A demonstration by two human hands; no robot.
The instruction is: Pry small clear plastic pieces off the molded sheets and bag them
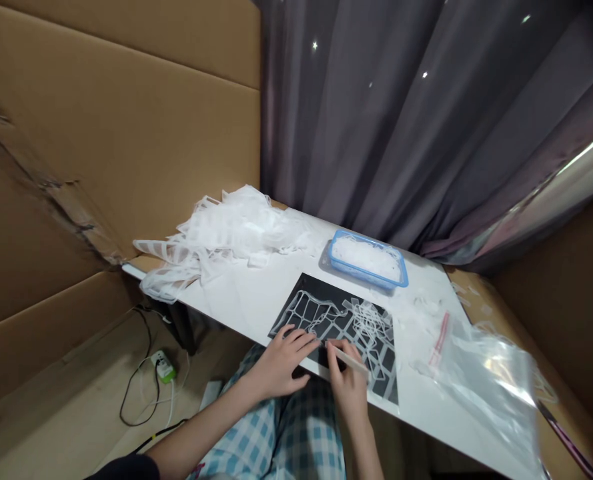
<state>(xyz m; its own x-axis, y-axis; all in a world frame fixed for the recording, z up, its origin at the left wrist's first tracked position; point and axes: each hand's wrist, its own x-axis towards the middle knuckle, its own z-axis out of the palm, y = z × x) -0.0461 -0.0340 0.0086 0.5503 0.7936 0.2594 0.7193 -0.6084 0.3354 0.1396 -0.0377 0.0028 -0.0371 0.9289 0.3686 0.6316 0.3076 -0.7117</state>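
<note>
My left hand (285,360) lies with fingers stretched out over the near edge of a black mat (312,285), pressing on a white lattice-like cut sheet (340,325). In my right hand (347,385) is a slim white pen-like tool (352,362), pinched between the fingers. Its tip points left toward my left fingertips; the exact kind of tip is too small to make out. A tangle of thin white loops (371,323) rests on the right part of the mat, over the lattice.
Behind the mat stands a blue tray (399,279) full of white scraps. A heap of translucent white sheets (246,223) covers the table's back left. To the right lies a clear plastic bag (491,380), with pink-handled scissors (566,440) beyond. Cardboard walls (176,120) flank the white table (236,293).
</note>
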